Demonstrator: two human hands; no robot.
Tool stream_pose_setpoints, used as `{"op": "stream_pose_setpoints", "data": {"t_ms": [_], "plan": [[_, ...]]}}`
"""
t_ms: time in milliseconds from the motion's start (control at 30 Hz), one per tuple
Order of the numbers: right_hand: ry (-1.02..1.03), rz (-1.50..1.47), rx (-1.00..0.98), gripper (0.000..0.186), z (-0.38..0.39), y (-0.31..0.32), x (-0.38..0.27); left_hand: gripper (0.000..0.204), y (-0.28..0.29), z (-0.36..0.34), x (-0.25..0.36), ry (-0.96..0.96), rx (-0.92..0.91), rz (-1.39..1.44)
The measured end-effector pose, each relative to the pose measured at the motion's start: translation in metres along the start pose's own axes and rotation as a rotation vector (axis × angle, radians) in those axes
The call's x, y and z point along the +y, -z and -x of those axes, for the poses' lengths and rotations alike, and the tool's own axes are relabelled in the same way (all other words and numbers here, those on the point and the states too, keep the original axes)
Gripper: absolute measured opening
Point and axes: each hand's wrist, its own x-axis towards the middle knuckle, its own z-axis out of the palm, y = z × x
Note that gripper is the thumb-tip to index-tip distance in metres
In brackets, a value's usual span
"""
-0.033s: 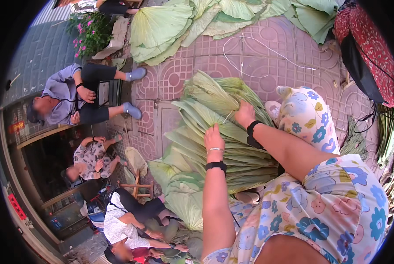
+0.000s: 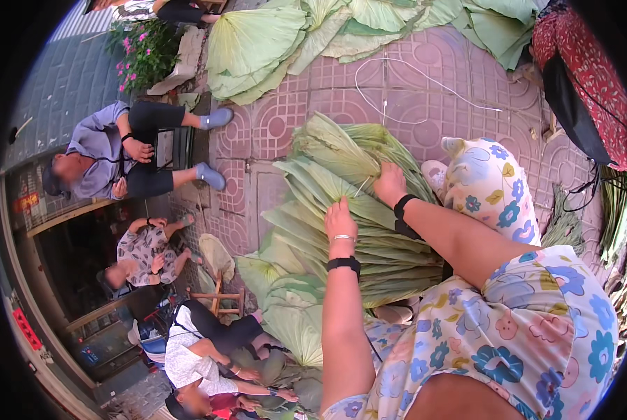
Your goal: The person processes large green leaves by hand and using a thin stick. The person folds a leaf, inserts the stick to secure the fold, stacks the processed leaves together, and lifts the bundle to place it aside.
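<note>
A thick bundle of pleated, pale green lotus leaves [image 2: 306,185] lies on the ground in front of my legs, folded like fans and layered over each other. My left hand [image 2: 341,222] is closed, its fingertips pinching a leaf in the middle of the bundle. Slightly farther off and to the right, my right hand [image 2: 389,185] is closed on the gathered upper leaves. Between the hands shows a short white strand [image 2: 362,185]; whether either hand holds it, I cannot tell. My fingertips are partly hidden in the folds.
More lotus leaves [image 2: 257,49] are spread along the far edge. A white cord [image 2: 453,85] curves over the patterned paving. Several people sit at the left, one wearing blue clogs [image 2: 210,176]. A wooden stool [image 2: 217,302] stands there. At far right is a person in red patterned clothing [image 2: 601,91].
</note>
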Motion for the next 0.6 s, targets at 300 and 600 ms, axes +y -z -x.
{"op": "stream_pose_setpoints", "data": {"t_ms": [300,600], "plan": [[0.276,-0.224,-0.521,0.028,0.047,-0.016,-0.004,0.036,0.018,-0.034,0.013,-0.171,0.320,-0.050],[0.090,-0.045,0.043,0.031,0.013,-0.017,0.016,0.043,0.002,-0.031,0.022,-0.054,-0.177,0.033]]}}
